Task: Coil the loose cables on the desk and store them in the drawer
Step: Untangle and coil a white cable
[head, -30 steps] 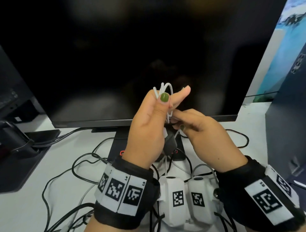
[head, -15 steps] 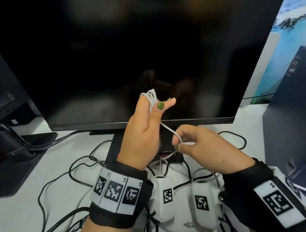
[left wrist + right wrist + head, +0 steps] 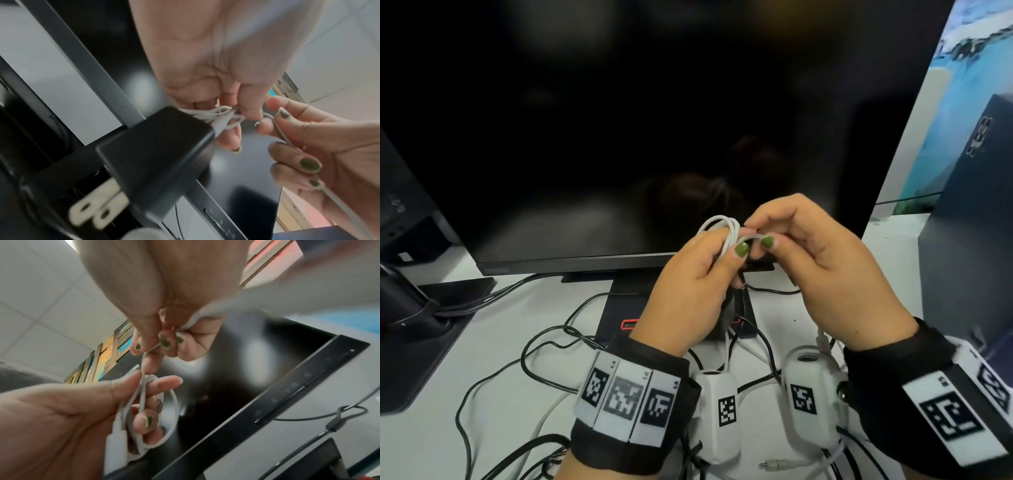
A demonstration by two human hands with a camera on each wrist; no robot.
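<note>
A thin white cable [image 3: 722, 229] is looped in several turns round the fingers of my left hand [image 3: 702, 274], which grips the coil in front of the monitor. My right hand [image 3: 804, 257] pinches the free strand right beside the coil's top, thumb tips nearly touching. In the right wrist view the coil [image 3: 144, 404] wraps the left fingers and the strand [image 3: 150, 350] runs up into the right pinch. In the left wrist view a black plug adapter [image 3: 148, 170] with two prongs hangs from the cable [image 3: 211, 115] under my left palm.
A large dark monitor [image 3: 654, 120] stands close behind the hands, its stand [image 3: 616, 308] on the white desk [image 3: 524, 318]. Several loose black cables [image 3: 493, 377] and a white lead with a jack [image 3: 784, 464] lie below. A dark box [image 3: 969, 240] stands at right.
My right hand has risen from low beside the left wrist to the top of the coil, bringing the strand with it. The left hand has dropped a little and holds more turns.
</note>
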